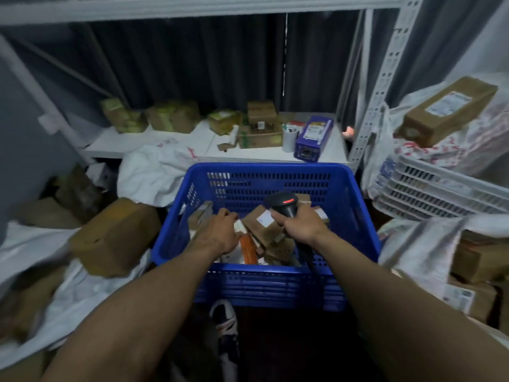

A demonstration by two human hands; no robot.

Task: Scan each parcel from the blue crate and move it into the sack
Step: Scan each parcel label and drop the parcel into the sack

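Parcels (264, 230) are lying in the crate (355, 216), which is standing before the shelf (115, 143); a sack (148, 177) is lying at its left, and trays (440, 191) are sitting at its right.

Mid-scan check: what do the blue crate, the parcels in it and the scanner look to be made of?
Blue crate: rigid moulded plastic, with slotted walls and a slight sheen.
Parcels: matte brown cardboard with white paper labels.
Barcode scanner: smooth black casing, probably hard plastic.

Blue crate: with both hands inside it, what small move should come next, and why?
Probably the left hand, now among the parcels in the blue crate, should lift one and turn its label toward the scanner, which the right hand grips just above them.
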